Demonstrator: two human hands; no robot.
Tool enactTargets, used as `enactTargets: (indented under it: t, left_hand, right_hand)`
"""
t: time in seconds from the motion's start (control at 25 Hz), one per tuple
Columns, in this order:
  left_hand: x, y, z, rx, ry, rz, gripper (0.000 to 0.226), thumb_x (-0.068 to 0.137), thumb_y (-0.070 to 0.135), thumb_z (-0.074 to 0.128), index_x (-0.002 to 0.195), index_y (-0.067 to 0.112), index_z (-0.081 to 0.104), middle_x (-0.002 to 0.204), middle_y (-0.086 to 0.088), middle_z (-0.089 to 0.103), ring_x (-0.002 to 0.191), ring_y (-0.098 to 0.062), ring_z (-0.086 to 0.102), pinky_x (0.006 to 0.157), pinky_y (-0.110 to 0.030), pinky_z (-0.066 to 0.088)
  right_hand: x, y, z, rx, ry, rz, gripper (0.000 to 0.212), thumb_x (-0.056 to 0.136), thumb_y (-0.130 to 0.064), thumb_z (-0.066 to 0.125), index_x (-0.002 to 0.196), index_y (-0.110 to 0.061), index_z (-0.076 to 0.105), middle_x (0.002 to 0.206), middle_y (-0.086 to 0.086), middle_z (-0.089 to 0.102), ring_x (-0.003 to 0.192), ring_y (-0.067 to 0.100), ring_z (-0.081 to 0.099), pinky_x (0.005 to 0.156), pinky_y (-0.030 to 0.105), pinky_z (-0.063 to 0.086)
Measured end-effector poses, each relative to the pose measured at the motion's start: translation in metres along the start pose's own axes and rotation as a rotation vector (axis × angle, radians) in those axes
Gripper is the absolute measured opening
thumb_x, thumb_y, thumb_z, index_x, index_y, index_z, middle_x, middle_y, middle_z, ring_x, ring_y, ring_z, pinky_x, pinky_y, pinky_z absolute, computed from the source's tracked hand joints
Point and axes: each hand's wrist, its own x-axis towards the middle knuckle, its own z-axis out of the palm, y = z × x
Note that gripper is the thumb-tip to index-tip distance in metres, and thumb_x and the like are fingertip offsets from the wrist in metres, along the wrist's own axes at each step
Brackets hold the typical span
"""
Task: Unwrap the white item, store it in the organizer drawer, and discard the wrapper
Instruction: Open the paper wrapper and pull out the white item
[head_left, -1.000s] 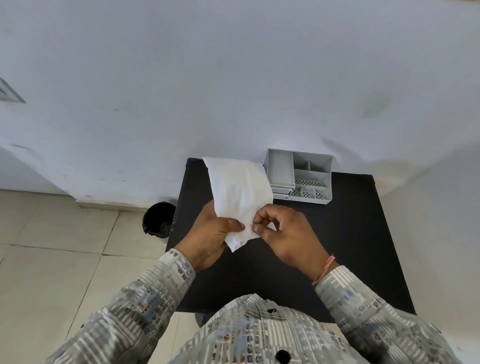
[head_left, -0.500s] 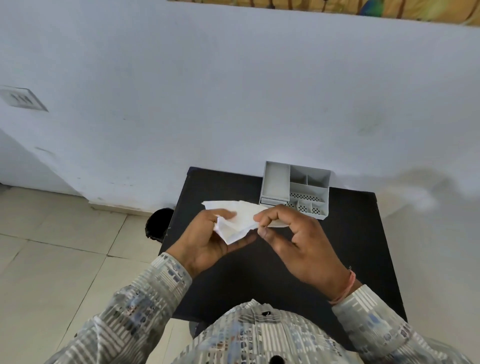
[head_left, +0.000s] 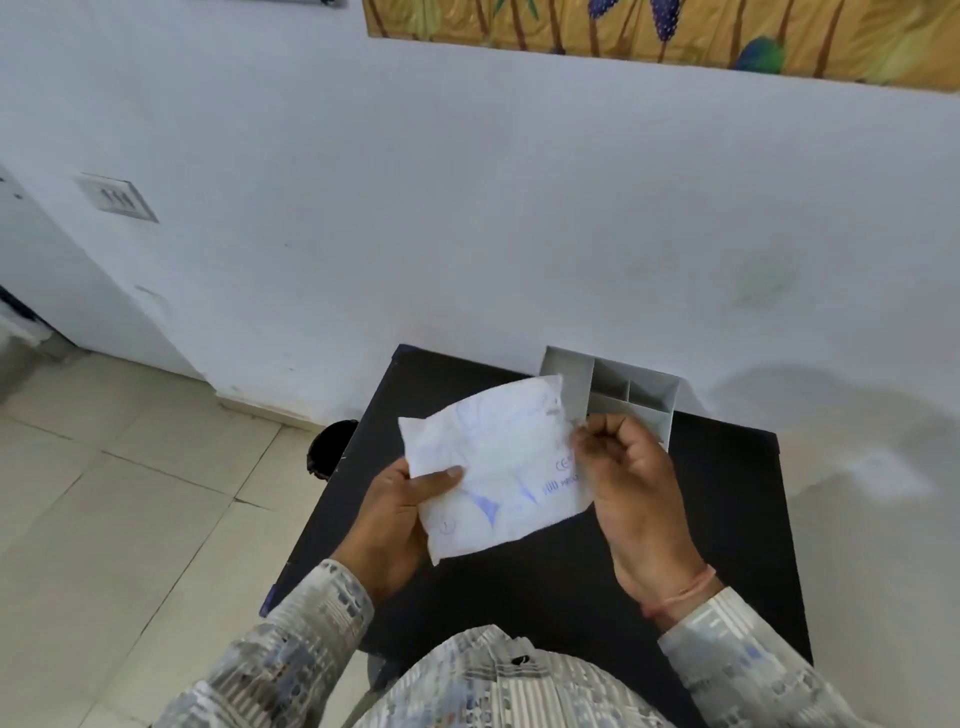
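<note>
A white paper packet (head_left: 498, 462) with faint blue print is held flat above the black table (head_left: 727, 519). My left hand (head_left: 400, 514) grips its left edge, thumb on top. My right hand (head_left: 628, 483) pinches the packet's right edge near the upper corner. Whatever is inside the packet is hidden. The grey organizer (head_left: 628, 395) with several open compartments stands at the table's far edge against the wall, partly behind the packet and my right hand. Its drawer front is hidden.
A black bin (head_left: 332, 449) stands on the tiled floor just left of the table's far corner. The white wall rises right behind the table, with a socket plate (head_left: 117, 197) at the left and a painting (head_left: 675, 36) at the top.
The packet went from hanging upright, to folded low between my hands, to held spread flat with the printed side up. My view has tilted upward, showing more wall.
</note>
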Motion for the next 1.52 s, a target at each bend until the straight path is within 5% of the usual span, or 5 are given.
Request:
enactTargets:
  t: [0.16, 0.4, 0.6, 1.04, 1.52]
  left_hand:
    - [0.001, 0.005, -0.027, 0.322, 0.192, 0.09, 0.039, 0.094, 0.002, 0.073, 0.128, 0.02, 0.07, 0.12, -0.01, 0.081, 0.107, -0.037, 0.078, 0.093, -0.062, 0.063]
    - [0.004, 0.013, -0.073, 0.507, 0.115, -0.016, 0.032, 0.096, 0.006, 0.073, 0.127, 0.017, 0.071, 0.115, -0.008, 0.083, 0.102, -0.033, 0.08, 0.084, -0.047, 0.067]
    - [0.041, 0.012, -0.136, 0.626, 0.022, -0.262, 0.031, 0.098, 0.011, 0.073, 0.128, 0.015, 0.071, 0.119, -0.01, 0.082, 0.107, -0.036, 0.078, 0.09, -0.049, 0.065]
    - [0.134, -0.053, -0.206, 0.867, 0.274, -0.407, 0.022, 0.094, 0.008, 0.067, 0.115, 0.01, 0.074, 0.112, -0.014, 0.074, 0.1, -0.036, 0.07, 0.091, -0.047, 0.059]
    - [0.129, -0.063, -0.273, 0.853, 0.222, -0.478, 0.013, 0.073, 0.007, 0.086, 0.084, 0.012, 0.08, 0.096, -0.017, 0.083, 0.093, -0.04, 0.08, 0.084, -0.054, 0.067]
  right_hand:
    - [0.002, 0.042, -0.009, -0.295, -0.138, -0.169, 0.008, 0.096, -0.011, 0.073, 0.098, -0.018, 0.075, 0.109, -0.005, 0.08, 0.103, 0.012, 0.076, 0.088, 0.029, 0.062]
    - [0.022, 0.094, 0.025, 0.533, -0.293, 0.836, 0.023, 0.103, -0.008, 0.054, 0.109, -0.004, 0.076, 0.09, 0.013, 0.078, 0.077, 0.022, 0.075, 0.063, 0.032, 0.066]
    - [0.018, 0.16, 0.066, -0.255, -0.418, 0.488, 0.03, 0.087, 0.0, 0.075, 0.113, -0.015, 0.079, 0.096, 0.0, 0.083, 0.083, 0.016, 0.079, 0.073, 0.036, 0.067]
    - [0.024, 0.279, 0.144, -0.211, 0.061, 0.862, 0.02, 0.087, -0.007, 0.073, 0.105, -0.014, 0.075, 0.102, 0.002, 0.08, 0.095, 0.025, 0.078, 0.093, 0.043, 0.064]
    - [0.011, 0.299, 0.173, -0.41, -0.112, 0.872, 0.006, 0.088, -0.016, 0.075, 0.094, -0.019, 0.075, 0.097, 0.006, 0.08, 0.089, 0.026, 0.076, 0.082, 0.043, 0.066]
